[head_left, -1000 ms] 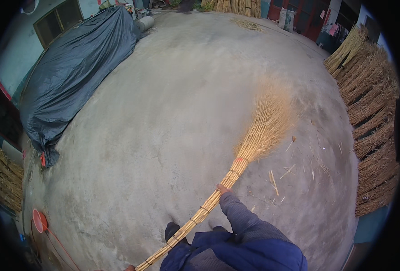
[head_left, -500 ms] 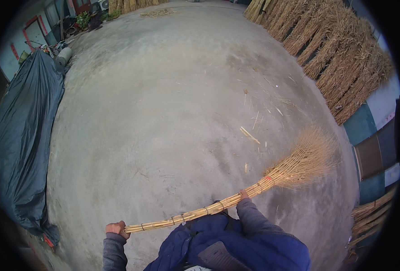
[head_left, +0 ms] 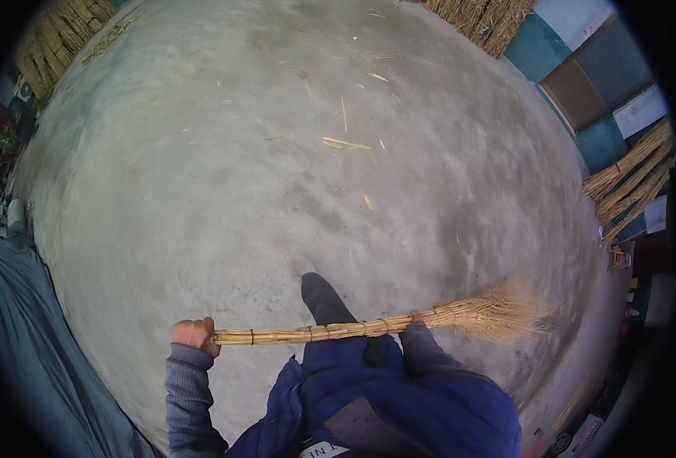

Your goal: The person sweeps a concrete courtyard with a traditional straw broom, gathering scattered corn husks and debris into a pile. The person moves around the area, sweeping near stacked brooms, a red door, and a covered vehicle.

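Observation:
A long straw broom [head_left: 338, 330] lies crosswise in front of my body, its tied-stalk handle bound at several places. My left hand [head_left: 195, 334] is closed round the handle's left end. Farther along, close to the bristles, my right hand [head_left: 415, 316] grips the stalks; most of its fingers are hidden behind the broom and sleeve. The fanned bristles [head_left: 502, 309] point right, seemingly above the concrete floor. One leg [head_left: 324, 298] shows beyond the handle, stepping forward.
Loose straw pieces [head_left: 346, 143] are scattered on the concrete floor [head_left: 223, 183] ahead. A dark tarp [head_left: 25, 305] covers something at the left. Stalk bundles [head_left: 632, 179] lean by the right wall, with more bundles [head_left: 487, 21] at the far right and far left.
My view has swung to the right, bringing the right-hand bundles and wall more into sight. The broom has turned nearly level, its bristles lower in view. Both hands keep their hold.

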`<state>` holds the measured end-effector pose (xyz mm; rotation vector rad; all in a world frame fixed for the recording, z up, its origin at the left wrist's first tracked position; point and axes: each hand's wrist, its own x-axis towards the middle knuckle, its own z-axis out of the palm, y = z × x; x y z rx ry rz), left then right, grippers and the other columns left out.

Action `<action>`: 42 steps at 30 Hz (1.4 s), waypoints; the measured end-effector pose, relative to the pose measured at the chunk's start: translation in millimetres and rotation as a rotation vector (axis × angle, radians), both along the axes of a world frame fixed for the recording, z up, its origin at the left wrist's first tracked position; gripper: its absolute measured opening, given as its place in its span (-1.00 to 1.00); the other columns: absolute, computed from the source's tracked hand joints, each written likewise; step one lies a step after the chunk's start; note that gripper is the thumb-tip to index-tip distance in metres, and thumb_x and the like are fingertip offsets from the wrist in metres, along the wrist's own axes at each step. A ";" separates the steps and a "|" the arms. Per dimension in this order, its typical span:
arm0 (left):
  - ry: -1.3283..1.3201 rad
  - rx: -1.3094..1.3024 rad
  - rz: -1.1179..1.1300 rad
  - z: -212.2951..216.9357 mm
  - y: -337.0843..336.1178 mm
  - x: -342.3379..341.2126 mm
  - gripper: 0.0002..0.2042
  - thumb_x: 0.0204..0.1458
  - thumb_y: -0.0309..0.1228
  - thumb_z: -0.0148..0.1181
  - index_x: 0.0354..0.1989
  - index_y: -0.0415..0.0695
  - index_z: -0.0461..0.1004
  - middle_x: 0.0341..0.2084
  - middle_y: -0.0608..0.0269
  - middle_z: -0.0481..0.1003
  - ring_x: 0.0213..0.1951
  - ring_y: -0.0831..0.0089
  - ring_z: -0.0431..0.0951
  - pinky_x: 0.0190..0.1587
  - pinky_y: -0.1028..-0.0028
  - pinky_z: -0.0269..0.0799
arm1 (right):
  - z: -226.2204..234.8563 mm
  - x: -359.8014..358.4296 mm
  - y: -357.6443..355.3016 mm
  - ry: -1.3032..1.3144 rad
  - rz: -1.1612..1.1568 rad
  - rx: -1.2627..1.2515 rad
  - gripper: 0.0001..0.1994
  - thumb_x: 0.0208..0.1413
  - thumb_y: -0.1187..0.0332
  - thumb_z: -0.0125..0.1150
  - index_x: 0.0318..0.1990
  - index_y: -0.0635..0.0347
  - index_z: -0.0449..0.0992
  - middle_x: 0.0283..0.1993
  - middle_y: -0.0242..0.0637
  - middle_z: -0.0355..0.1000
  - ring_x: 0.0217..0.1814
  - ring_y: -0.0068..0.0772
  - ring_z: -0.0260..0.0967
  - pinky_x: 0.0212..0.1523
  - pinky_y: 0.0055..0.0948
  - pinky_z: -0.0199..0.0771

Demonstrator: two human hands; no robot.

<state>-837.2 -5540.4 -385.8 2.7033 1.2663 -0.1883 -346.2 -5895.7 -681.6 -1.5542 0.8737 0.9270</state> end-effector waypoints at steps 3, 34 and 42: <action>0.030 0.082 0.055 26.8 25.0 -26.3 -0.81 -0.38 -0.37 0.18 -0.72 -0.08 0.25 -0.83 0.13 0.31 -0.75 0.10 0.35 -0.66 0.23 0.24 | -6.8 -27.2 76.4 0.089 0.022 0.080 -0.68 -0.08 0.01 0.07 -0.38 0.08 0.38 -0.36 -0.11 0.39 -0.30 -0.11 0.36 -0.17 -0.13 0.42; 0.118 0.080 0.844 28.3 37.2 -239.4 -0.74 -0.29 -0.19 0.23 -0.71 -0.05 0.33 -0.83 0.10 0.38 -0.72 0.08 0.43 -0.61 0.22 0.34 | 81.7 -186.2 592.1 -0.175 0.527 0.244 -0.49 -0.24 0.33 0.37 -0.12 0.49 0.39 -0.26 -0.03 0.45 -0.29 -0.18 0.45 -0.25 -0.28 0.49; 0.110 -0.070 0.449 69.9 277.3 -282.2 -0.79 -0.34 -0.24 0.21 -0.69 -0.07 0.37 -0.80 0.06 0.39 -0.69 0.04 0.43 -0.57 0.19 0.36 | 140.1 -183.1 537.3 -0.281 0.142 -0.007 -0.41 -0.31 0.23 0.43 -0.12 0.47 0.39 -0.29 0.00 0.44 -0.32 -0.18 0.43 -0.24 -0.21 0.47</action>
